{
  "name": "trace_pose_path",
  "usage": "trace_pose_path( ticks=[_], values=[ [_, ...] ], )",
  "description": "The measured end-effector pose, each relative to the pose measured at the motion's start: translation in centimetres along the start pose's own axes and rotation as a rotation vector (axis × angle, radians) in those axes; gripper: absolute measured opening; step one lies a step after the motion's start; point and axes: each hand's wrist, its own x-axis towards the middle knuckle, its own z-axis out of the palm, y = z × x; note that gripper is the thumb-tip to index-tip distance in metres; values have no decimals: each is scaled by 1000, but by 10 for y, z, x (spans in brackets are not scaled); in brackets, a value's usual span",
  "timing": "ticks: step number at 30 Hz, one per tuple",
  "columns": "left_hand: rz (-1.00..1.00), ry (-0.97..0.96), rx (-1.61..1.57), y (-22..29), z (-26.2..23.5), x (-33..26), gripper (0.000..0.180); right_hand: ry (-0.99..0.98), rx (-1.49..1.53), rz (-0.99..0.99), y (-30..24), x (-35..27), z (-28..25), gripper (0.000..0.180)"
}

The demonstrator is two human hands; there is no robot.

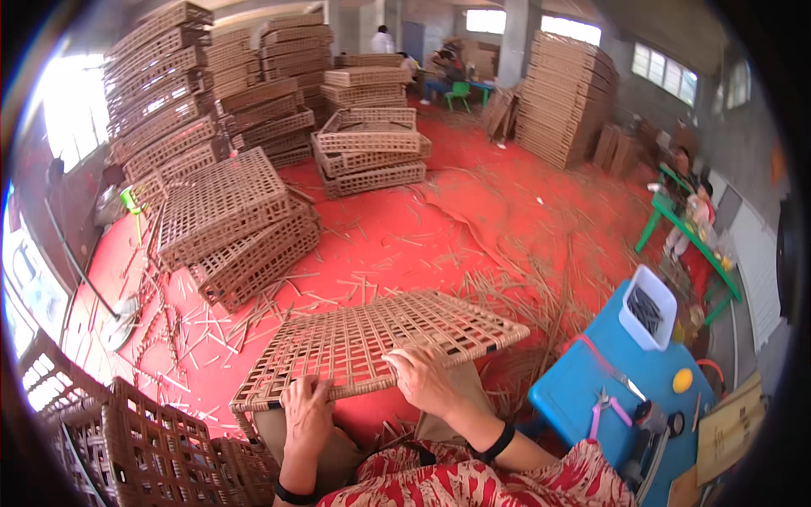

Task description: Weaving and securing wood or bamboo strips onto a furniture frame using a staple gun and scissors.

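Note:
A flat brown woven lattice panel (363, 338) lies slanted across my knees, its near edge toward me. My left hand (306, 416) is closed over that edge, near its left corner, fingers curled on the weave. Farther right along the same edge, my right hand (425, 382) is closed too, its thumb and fingers pressed on the rim. Whether a loose strand sits under the right fingers I cannot make out. The panel's underside is hidden.
At right, a blue table (566, 384) bears pink-handled pliers (606, 412), a white bin (648, 306) of dark pieces and a yellow disc (682, 380). Woven baskets (236, 220) are stacked ahead; others (160, 444) stand at lower left. Cut strips litter the red floor (380, 237). People sit farther off.

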Motion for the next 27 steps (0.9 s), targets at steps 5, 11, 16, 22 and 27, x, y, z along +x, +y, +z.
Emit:
trace_pose_path(
  ticks=[5, 11, 16, 22, 27],
  values=[
    [-116, 51, 105, -17, -10, -10, 41, -85, 27, 9, 6, -15, -2, 40],
    [-171, 11, 243, -54, -10, -17, 48, 21, -320, 167, 39, -28, 6, 37],
    [-231, -57, 352, -64, -5, -15, 48, 98, -457, 186, 44, -23, 8, 25],
    [-242, -71, 420, -68, -11, 19, 44, 64, -412, 207, 63, 9, 19, 15],
    [-82, 172, 182, -155, -19, 44, 35, -41, -477, 129, 54, 81, 16, 10]
  ],
)
